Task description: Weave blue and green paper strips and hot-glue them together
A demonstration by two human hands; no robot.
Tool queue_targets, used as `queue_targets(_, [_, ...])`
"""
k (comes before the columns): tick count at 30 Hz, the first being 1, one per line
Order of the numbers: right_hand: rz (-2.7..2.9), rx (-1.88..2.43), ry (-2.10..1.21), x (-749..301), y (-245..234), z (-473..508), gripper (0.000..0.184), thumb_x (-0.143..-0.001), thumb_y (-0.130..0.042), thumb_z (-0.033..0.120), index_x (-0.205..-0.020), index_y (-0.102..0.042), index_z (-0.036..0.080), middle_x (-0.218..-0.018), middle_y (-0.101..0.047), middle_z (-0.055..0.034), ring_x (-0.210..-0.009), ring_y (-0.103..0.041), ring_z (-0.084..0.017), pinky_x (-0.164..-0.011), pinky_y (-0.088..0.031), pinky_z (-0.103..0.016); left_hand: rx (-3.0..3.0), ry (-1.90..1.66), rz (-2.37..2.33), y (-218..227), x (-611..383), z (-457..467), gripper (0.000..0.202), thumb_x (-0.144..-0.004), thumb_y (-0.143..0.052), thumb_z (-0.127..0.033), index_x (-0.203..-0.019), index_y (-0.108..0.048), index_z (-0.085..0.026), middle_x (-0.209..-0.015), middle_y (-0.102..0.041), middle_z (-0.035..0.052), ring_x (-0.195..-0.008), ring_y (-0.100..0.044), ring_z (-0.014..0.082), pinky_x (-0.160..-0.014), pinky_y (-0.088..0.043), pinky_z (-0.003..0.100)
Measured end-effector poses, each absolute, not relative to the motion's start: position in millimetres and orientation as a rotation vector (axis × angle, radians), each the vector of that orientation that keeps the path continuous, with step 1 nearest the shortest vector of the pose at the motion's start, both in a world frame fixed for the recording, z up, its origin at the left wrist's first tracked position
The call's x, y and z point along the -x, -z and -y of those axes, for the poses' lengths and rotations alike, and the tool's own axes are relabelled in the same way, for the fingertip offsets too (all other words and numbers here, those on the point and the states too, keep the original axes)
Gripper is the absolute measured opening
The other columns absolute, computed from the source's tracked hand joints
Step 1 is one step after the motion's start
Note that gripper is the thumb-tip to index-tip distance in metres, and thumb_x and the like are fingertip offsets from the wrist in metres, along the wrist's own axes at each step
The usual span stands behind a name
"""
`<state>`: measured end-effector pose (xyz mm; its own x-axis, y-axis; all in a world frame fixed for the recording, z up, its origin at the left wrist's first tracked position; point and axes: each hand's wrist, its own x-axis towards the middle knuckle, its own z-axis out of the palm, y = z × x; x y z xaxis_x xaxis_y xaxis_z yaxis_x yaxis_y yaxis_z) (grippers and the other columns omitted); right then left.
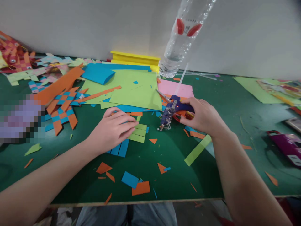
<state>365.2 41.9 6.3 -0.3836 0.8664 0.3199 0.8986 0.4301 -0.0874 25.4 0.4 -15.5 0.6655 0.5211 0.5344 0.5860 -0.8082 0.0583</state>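
My left hand (117, 127) lies with its fingers stretched out over the slit blue paper piece (119, 149) and the slit light-green paper piece (138, 133); the palm hides part of both. In my right hand (202, 116) is the handle of a dark blue hot glue gun (174, 105), thumb and fingers wrapped round it. Its nozzle, crusted with dried glue, points down toward the table. A clear glue stick (182, 78) juts from its rear end. Scissors (163, 95) lie behind the gun, their handles mostly covered by it.
Light-green sheets (138, 91), a pink sheet (177, 88) and a yellow folded strip (135, 59) lie at the back. A water bottle (180, 40) stands by the wall. Woven paper fish (62, 108) and a blurred-out object (21, 119) are left, a purple device (285, 146) right. Scraps are scattered around.
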Motion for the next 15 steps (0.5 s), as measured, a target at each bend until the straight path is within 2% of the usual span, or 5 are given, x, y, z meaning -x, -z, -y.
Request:
queue_targets(6, [2.373,1.529,0.133,-364.5,-6.2,-41.0,0.040,-0.071,-0.064,0.032,-0.109,-0.062,0.020,-0.101,-0.075,-0.0117,-0.091,-0.070,-0.035,-0.076,-0.053,-0.047,2.698,0.925,1.048,17.3,-23.3,-1.8,0.025,-0.106,-0.050,-0.027,-0.095,-0.072,-0.022,-0.093,-0.080,-0.0006,-0.085,-0.073,0.0177,-0.085,-0.040,0.040])
queue_targets(15, [2.381,1.533,0.136,-364.5,-7.2,-40.8,0.040,-0.072,-0.063,0.034,-0.109,-0.062,0.020,-0.100,-0.075,-0.0117,-0.092,-0.070,-0.035,-0.077,-0.054,-0.047,2.643,0.833,1.025,16.1,-17.0,-3.6,0.024,-0.105,-0.049,-0.022,-0.097,-0.072,-0.025,-0.095,-0.080,-0.0017,-0.089,-0.071,0.0187,-0.090,-0.040,0.043])
